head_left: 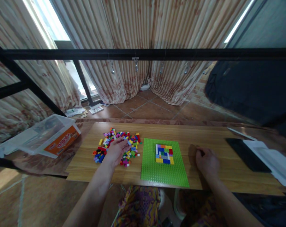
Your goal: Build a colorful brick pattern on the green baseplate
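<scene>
Over a loose pile of toy building bricks [133, 153] in many colours, my left hand [116, 150] reaches with its thumb and fingers drawn together around a light blue brick [129, 142] at the fingertips. Right of the pile lies a green studded baseplate [154, 175]. On its upper middle sits a low, roughly square build of bricks [165, 154] in white, yellow, blue, red and orange. My right hand [207, 161] rests on the table beside the baseplate, fingers curled in, with nothing visible in it.
The bricks and plate lie on a wooden table [86, 167]. A clear plastic box [49, 134] with an orange label stands beyond its left end. At the right lie a dark flat object [247, 156] and white sheets [271, 160]. A black bar [181, 54] crosses in front of curtains.
</scene>
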`<state>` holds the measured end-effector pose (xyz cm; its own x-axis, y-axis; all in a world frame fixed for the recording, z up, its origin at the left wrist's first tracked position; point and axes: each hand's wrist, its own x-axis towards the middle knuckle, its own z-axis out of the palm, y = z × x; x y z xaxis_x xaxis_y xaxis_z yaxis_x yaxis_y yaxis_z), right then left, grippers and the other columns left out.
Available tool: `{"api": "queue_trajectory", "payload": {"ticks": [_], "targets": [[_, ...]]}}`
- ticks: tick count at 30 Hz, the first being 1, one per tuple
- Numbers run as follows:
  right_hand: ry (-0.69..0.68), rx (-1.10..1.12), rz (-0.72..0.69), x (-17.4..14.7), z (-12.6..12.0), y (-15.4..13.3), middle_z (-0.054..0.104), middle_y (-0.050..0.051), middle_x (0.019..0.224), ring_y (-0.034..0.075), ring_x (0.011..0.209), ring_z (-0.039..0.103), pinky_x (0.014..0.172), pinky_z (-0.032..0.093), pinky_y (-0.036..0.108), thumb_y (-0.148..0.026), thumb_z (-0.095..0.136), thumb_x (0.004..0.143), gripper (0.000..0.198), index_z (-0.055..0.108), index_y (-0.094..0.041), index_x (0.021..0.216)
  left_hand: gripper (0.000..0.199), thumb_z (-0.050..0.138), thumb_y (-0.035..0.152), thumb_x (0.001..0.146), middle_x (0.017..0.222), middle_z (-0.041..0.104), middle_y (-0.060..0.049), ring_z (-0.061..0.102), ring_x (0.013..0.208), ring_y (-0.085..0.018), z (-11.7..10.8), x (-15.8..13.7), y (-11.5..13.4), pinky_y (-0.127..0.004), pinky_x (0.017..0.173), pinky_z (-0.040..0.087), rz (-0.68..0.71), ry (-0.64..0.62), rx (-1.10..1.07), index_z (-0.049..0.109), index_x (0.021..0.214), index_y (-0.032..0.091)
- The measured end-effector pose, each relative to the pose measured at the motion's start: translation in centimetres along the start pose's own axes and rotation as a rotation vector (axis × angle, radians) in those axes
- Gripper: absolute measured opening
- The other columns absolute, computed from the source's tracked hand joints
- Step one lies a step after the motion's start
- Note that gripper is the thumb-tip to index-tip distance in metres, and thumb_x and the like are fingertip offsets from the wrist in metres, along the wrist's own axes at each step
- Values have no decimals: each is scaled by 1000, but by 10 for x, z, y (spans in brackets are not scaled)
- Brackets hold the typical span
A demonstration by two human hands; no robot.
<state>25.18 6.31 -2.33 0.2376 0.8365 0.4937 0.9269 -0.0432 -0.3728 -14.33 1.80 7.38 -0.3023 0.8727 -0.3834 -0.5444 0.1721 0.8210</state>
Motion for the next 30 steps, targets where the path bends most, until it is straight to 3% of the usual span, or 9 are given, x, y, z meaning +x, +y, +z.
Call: {"api": "queue_trajectory", "payload": {"ticks": [4, 9, 16, 25, 30], "targets": [[-4, -3, 0, 0, -1, -1, 66, 13, 85, 23, 74, 54, 70, 41, 35, -35, 41, 84, 38, 73, -13, 90, 26, 81, 16, 57, 68, 67, 1, 64, 65, -13, 0, -4, -5, -26, 66, 55, 82, 6, 172, 63, 76, 14], [10, 3, -19, 1, 0, 0, 66, 14, 84, 23, 76, 55, 71, 41, 34, -35, 41, 84, 38, 72, -13, 88, 34, 83, 32, 56, 66, 66, 2, 61, 62, -13, -9, -8, -11, -23, 58, 47, 196, -52, 460, 63, 78, 16], [-14, -8, -1, 0, -1, -1, 65, 14, 85, 23, 74, 54, 70, 41, 34, -35, 41, 85, 39, 73, -13, 91, 32, 78, 40, 63, 75, 72, -3, 66, 72, -19, -23, -11, -15, -29, 69, 49, 309, -157, 652, 69, 84, 17], [-4, -9, -6, 0, -1, -2, 65, 13, 86, 22, 73, 53, 69, 41, 34, -34, 41, 85, 38, 72, -13, 90, 23, 72, 38, 64, 56, 57, 4, 52, 54, -13, -27, -12, -10, -22, 51, 38, 344, -118, 727, 63, 71, 19], [-5, -2, 13, 0, -1, -2, 65, 13, 86, 22, 74, 53, 69, 40, 34, -35, 42, 84, 38, 72, -13, 90, 27, 71, 42, 66, 62, 64, 1, 61, 59, -17, -23, -15, -9, -25, 55, 45, 280, -118, 658, 63, 76, 19]]}}
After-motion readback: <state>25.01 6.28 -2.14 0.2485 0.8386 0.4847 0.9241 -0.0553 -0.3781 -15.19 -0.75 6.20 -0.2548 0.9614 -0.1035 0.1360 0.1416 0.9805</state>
